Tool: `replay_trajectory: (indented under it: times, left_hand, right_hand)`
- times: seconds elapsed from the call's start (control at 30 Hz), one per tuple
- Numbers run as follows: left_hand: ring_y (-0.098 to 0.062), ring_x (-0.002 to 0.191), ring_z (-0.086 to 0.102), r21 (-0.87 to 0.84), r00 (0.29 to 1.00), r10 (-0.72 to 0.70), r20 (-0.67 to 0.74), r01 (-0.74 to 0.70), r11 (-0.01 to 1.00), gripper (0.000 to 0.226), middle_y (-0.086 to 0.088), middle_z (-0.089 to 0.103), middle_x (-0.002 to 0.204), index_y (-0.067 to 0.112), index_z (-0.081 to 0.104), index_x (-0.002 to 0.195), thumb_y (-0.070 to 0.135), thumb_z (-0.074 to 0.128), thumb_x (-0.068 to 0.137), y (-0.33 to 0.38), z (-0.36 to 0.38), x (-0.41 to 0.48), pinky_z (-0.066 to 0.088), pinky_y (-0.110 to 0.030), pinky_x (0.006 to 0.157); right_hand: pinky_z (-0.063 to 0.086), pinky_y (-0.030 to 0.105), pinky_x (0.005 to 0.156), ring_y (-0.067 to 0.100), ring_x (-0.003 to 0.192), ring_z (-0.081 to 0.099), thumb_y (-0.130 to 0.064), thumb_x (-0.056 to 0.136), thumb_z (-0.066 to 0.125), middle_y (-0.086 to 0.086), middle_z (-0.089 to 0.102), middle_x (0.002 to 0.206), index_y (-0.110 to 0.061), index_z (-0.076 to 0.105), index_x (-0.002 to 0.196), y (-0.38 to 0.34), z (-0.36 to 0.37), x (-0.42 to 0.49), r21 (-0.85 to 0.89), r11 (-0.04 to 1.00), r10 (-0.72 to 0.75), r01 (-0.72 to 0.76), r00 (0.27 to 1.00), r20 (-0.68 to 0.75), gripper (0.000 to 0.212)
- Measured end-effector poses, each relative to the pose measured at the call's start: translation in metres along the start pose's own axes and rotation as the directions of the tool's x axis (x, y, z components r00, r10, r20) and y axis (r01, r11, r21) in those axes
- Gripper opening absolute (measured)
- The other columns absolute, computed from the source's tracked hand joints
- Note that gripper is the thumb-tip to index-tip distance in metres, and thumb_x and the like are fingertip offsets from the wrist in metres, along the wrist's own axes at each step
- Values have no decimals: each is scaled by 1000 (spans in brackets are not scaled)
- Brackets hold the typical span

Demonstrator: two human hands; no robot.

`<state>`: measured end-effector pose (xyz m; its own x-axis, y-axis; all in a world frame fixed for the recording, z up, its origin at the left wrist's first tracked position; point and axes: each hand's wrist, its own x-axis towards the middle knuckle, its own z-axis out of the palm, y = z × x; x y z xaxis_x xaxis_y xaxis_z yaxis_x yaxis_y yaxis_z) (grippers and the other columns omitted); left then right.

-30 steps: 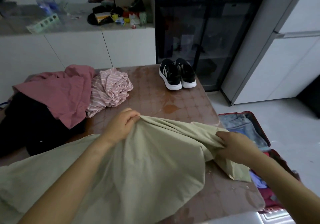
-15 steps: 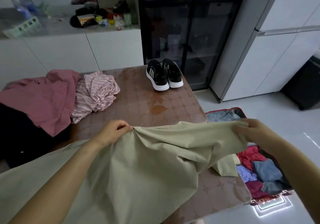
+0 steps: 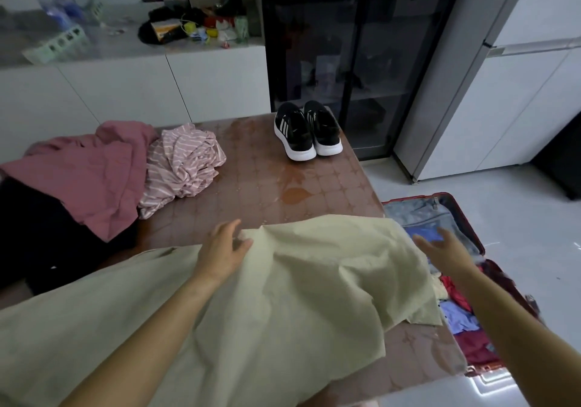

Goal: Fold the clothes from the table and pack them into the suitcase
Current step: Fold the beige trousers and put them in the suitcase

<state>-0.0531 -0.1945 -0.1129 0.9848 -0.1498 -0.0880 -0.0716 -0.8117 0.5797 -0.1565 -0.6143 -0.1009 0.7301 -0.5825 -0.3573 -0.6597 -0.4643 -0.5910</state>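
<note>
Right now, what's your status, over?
Left hand open on beige garment; right hand open, off it. Garment draped over table, not yet packed. Shoes stand apart.

You have bare table [image 3: 261,186] between the striped top [image 3: 182,164] on your left and the pair of shoes [image 3: 306,130] at the far right corner, and a hand can pass there. Nearer you, the beige cloth [image 3: 298,296] covers the table and overhangs its right edge. Your left side is blocked by a pink garment [image 3: 88,180] piled over a black garment [image 3: 37,237]. On your right, the open suitcase [image 3: 421,215] lies on the floor [image 3: 518,234] just beside the table, its near half filled with clothes [image 3: 462,318].
</note>
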Motion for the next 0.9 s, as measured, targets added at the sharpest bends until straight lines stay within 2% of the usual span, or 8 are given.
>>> replay_trajectory:
  times: [0.07, 0.13, 0.27, 0.4, 0.5, 0.67, 0.77, 0.9]
  left_hand:
    - [-28, 134, 37, 118, 999, -11, 45, 5, 993, 84, -11, 41, 145, 14, 43, 140, 67, 43, 75, -7, 7, -16, 32, -39, 110]
    - [-25, 141, 28, 211, 995, -49, 88, 30, 977, 99, -6, 28, 154, 22, 33, 146, 77, 23, 64, -12, 14, -32, 27, -43, 112]
    - [-22, 145, 14, 308, 989, -90, 121, 49, 950, 98, 3, 13, 158, 32, 14, 150, 81, 11, 65, -20, 26, -44, 22, -52, 113]
    - [-25, 146, 7, 326, 975, -144, 169, 83, 942, 98, 1, 7, 160, 28, 6, 151, 83, 11, 70, -25, 30, -41, 15, -50, 116]
    - [-27, 147, 2, 420, 962, -182, 204, 81, 904, 92, -4, 1, 160, 27, 1, 152, 80, 12, 77, -29, 33, -40, 7, -46, 119]
    - [-30, 146, -2, 412, 957, -235, 172, 147, 899, 79, -5, -4, 160, 25, -1, 152, 62, 32, 92, -17, 36, -43, 10, -49, 117]
    - [-28, 147, -1, 357, 968, -220, 119, 165, 919, 79, -3, -8, 160, 24, -1, 152, 59, 36, 92, 1, 40, -45, 15, -56, 114]
    - [-27, 147, -4, 365, 993, -71, 90, 33, 930, 78, -6, -7, 160, 22, 1, 152, 62, 31, 92, 39, 46, -45, 9, -53, 115]
  right_hand:
    - [45, 38, 80, 36, 99, 61, -61, 75, 60, 23, 65, 100, 4, 64, 103, 22, 9, 0, -74, 995, 71, -69, 997, 14, 71]
    - [43, 34, 67, 30, 76, 60, -54, 77, 68, 17, 64, 77, 1, 68, 74, 32, 15, -6, -52, 992, 122, -117, 987, 103, 55]
    - [37, 33, 61, 24, 64, 47, -20, 86, 68, 12, 56, 68, 8, 65, 80, 32, 20, -13, 7, 998, 58, -59, 995, 81, 29]
    - [38, 34, 62, 24, 75, 50, -15, 93, 57, 15, 56, 83, 0, 53, 96, 7, -6, -22, 200, 966, -131, 163, 978, -163, 16]
    - [37, 30, 65, 23, 84, 50, -19, 91, 59, 20, 59, 102, 1, 56, 115, 0, -29, -16, 228, 954, -112, 193, 938, -327, 31]
    - [45, 34, 72, 29, 81, 58, -64, 77, 60, 20, 65, 91, 2, 66, 99, 28, -20, -11, 2, 993, 115, -115, 992, 47, 71]
    - [44, 31, 63, 26, 67, 57, -46, 81, 68, 10, 62, 73, -1, 65, 82, 58, -3, -15, -57, 959, 282, -276, 938, 204, 46]
    - [45, 31, 61, 24, 68, 57, -24, 76, 79, 10, 62, 78, 0, 64, 88, 65, 3, -19, 86, 959, 239, -272, 931, 274, 30]
